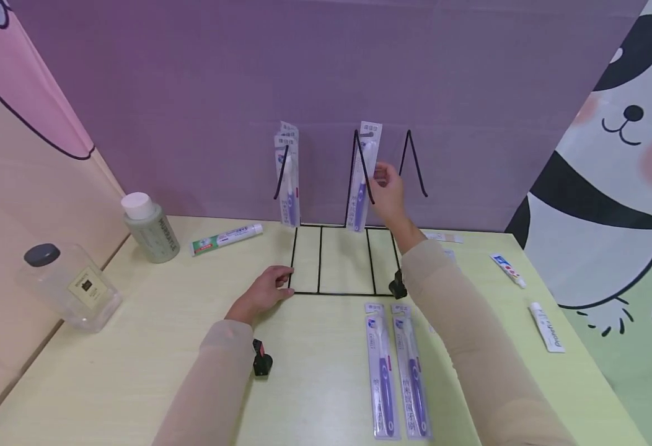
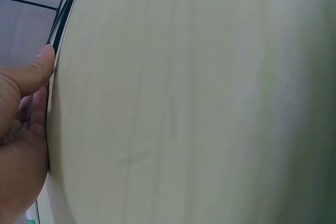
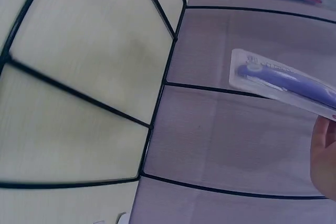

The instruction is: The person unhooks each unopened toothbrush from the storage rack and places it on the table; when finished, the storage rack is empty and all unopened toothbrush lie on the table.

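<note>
"Protefix" on white tube, Chinese characters on toothbrush packs

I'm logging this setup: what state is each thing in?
Right hand: holding one toothbrush
Left hand: touching the rack's edge
Rack: standing
Held toothbrush: packaged, near-upright; whether hung, unclear
Left-hook toothbrushes: packaged, hanging
Two front toothbrushes: packaged, lying flat
Packages behind right sleeve: lying, partly hidden
Greenish bottle: capped, standing
Clear bottle: capped, standing
Three toothpaste tubes: capped, lying flat
</note>
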Available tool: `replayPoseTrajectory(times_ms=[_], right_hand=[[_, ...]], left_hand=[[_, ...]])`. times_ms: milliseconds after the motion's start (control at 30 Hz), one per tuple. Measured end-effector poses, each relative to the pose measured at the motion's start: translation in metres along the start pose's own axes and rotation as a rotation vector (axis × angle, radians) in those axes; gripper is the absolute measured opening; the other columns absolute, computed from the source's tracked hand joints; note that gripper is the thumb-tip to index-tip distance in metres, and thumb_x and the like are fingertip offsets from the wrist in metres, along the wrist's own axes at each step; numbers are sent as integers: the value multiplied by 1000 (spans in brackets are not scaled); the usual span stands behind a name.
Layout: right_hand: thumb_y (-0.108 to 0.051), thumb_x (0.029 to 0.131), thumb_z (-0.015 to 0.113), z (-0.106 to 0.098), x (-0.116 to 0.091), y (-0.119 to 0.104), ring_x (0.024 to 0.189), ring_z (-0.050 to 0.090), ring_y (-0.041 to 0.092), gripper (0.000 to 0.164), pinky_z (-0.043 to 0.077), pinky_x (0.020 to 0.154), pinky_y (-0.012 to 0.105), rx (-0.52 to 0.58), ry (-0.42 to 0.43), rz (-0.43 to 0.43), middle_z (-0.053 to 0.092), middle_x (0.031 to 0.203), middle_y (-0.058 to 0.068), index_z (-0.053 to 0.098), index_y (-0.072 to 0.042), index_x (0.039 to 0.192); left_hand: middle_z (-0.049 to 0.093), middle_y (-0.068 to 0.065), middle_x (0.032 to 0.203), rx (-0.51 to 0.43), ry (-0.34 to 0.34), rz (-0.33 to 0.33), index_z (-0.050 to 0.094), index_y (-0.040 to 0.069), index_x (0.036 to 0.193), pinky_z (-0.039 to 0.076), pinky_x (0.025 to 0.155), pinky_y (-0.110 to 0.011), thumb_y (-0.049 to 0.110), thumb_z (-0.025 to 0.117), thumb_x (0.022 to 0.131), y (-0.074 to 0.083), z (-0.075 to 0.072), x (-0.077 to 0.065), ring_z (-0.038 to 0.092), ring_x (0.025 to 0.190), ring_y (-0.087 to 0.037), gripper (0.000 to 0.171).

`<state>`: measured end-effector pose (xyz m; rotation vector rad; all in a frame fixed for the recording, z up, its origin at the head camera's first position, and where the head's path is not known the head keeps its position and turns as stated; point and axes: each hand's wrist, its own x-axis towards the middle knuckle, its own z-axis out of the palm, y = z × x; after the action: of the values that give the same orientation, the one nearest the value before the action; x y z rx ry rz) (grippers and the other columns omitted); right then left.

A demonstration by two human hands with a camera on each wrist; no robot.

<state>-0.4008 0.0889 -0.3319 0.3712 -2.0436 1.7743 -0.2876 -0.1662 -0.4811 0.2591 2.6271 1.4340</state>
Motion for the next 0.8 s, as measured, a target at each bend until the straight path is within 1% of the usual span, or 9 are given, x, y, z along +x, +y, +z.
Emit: replayPoseTrajectory(times_ms=[67,133,167,233,300,433,533,667,800], right_hand=[[4,85,54,-9,-9,-2,75,53,18,28,47,62,24,33,-16,17,55,92,13,50,3,113],[5,85,53,-18,-22,-4,74,54,17,33,48,59,25,53,-53,44,55,94,15,47,3,117],[5,85,53,-22,-29,-5,74,55,18,35,49,57,26,59,-79,70,55,96,15,45,2,119],[5,86,53,-29,-45,-6,75,57,20,40,51,58,28,50,-131,130,56,100,17,43,0,124],[4,86,53,-33,-63,-6,77,57,21,45,52,60,31,42,-184,211,56,103,18,40,-3,128],[5,85,54,-34,-104,0,73,57,21,52,53,60,35,48,-283,392,55,103,18,37,-6,133],[7,84,55,-32,-138,6,68,57,21,60,52,59,38,45,-370,493,53,101,19,33,-10,137],[8,83,56,-30,-180,12,65,57,22,66,52,58,39,42,-486,592,51,99,18,27,-11,140],[7,83,57,-32,-207,16,66,58,23,67,52,58,40,57,-592,663,49,98,17,23,-8,139]], left_hand=[[39,-16,125,3,-1,-4,43,-1,131,36,93,-38,4,63,84,1,0,0,43,106,-26,51],[39,-16,125,8,-2,0,43,-2,131,36,93,-38,4,63,84,1,-1,0,43,106,-27,51],[39,-17,125,8,-3,6,43,-2,130,36,93,-39,3,63,84,1,-1,0,43,107,-27,51],[39,-16,125,-2,-5,8,43,-2,130,35,93,-39,3,63,84,1,-1,0,42,107,-27,50],[39,-16,125,-10,-9,11,43,-2,130,35,94,-39,3,63,84,1,0,0,42,107,-27,50],[38,-15,127,-23,-22,-4,43,-1,131,34,95,-39,4,63,84,-1,1,1,41,109,-27,51],[37,-16,127,-20,-29,-8,42,-1,131,34,95,-39,4,62,85,-1,2,2,41,109,-27,51],[37,-15,127,-21,-29,-23,42,0,132,34,95,-39,5,62,85,0,1,3,41,109,-27,51],[37,-15,127,-20,-33,-35,41,0,133,34,95,-39,5,61,86,1,-1,3,40,109,-26,51]])
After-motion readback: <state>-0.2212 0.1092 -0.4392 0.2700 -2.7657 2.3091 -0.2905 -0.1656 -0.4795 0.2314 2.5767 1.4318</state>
